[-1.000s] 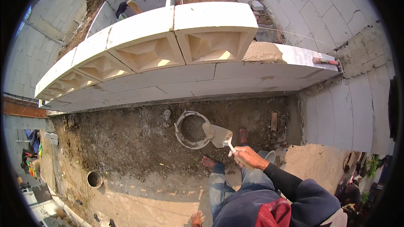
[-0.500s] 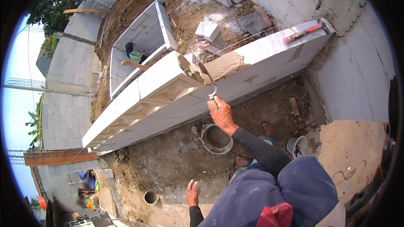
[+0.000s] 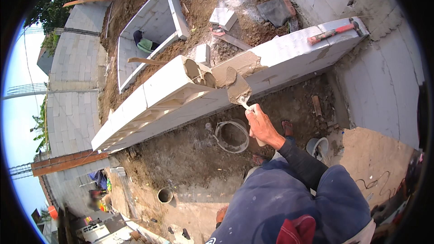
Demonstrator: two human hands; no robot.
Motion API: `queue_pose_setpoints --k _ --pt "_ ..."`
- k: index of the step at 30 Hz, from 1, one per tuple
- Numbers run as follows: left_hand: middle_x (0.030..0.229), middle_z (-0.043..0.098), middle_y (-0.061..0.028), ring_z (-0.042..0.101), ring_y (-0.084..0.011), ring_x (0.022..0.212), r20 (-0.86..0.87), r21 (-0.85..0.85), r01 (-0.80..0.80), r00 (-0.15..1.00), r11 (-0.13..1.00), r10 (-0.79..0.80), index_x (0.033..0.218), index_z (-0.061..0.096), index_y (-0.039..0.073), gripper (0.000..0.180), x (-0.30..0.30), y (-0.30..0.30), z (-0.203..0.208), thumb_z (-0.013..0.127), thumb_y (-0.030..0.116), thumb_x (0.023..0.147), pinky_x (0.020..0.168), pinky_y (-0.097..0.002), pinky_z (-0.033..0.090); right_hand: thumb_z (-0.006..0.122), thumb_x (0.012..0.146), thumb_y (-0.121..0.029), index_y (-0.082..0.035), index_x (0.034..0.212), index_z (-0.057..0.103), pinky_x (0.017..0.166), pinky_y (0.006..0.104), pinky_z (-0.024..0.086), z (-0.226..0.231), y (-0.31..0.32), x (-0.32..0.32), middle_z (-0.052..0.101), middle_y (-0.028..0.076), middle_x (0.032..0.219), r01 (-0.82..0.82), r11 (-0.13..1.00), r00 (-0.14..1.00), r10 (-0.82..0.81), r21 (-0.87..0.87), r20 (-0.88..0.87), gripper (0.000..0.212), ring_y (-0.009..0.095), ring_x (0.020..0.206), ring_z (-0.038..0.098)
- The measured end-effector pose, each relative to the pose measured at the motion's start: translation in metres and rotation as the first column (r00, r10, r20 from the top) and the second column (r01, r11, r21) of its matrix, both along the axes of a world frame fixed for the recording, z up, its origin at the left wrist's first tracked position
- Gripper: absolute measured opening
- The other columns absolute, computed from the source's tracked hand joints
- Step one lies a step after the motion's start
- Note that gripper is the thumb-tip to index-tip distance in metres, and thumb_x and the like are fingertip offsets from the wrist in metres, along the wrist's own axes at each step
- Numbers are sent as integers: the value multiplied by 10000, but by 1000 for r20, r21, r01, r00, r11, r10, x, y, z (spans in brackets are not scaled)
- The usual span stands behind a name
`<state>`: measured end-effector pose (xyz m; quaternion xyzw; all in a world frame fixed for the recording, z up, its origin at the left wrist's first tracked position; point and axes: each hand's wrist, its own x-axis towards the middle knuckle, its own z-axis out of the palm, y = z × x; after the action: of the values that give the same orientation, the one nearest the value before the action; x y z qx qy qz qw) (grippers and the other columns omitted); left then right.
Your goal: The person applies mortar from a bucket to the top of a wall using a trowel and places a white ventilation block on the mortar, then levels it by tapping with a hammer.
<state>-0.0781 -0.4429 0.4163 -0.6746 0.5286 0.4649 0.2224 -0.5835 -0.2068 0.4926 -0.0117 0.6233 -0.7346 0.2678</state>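
My right hand (image 3: 266, 129) is closed around the pale handle of a trowel (image 3: 238, 89). Grey mortar coats its tilted blade, which is just in front of the low wall's near edge. Wet mortar (image 3: 242, 65) lies on top of the wall there, and more covers the end face of the white block (image 3: 174, 72) to its left. My left hand (image 3: 221, 213) hangs low beside my leg; only a small part shows, and its fingers are hidden. A red-handled hammer (image 3: 332, 34) rests on the right end of the white block wall (image 3: 289, 46).
Below the wall stand a round tub (image 3: 230, 150), a pale bucket (image 3: 317, 147) and a small round pail (image 3: 165, 195). Past the wall are loose white blocks (image 3: 223, 17) on soil and a block-walled enclosure (image 3: 176, 11) with a person (image 3: 145, 43) inside. A taut string crosses the mortar.
The trowel has drawn back from the wall's mortar joint toward me, and its blade now shows its broad, mortar-covered side. My left hand has moved right and mostly behind my leg.
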Motion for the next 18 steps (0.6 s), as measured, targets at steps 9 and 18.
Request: queue_pose_setpoints --k 9,18 --pt "1354 586 -114 655 -270 1120 -227 -121 -50 974 991 21 1497 428 111 664 -122 -2 26 695 332 931 871 -366 507 436 1054 -440 -81 1074 526 469 266 451 -21 -31 -39 513 14 758 -37 850 779 354 -525 518 370 107 555 511" --pt "1283 638 -120 682 -248 1046 -114 -88 -2 993 996 -8 1484 449 93 677 -108 42 24 708 353 916 781 -361 531 390 1084 -351 -5 1067 555 475 257 462 28 -12 -54 524 27 682 -354 825 901 427 -442 77 384 102 500 527"
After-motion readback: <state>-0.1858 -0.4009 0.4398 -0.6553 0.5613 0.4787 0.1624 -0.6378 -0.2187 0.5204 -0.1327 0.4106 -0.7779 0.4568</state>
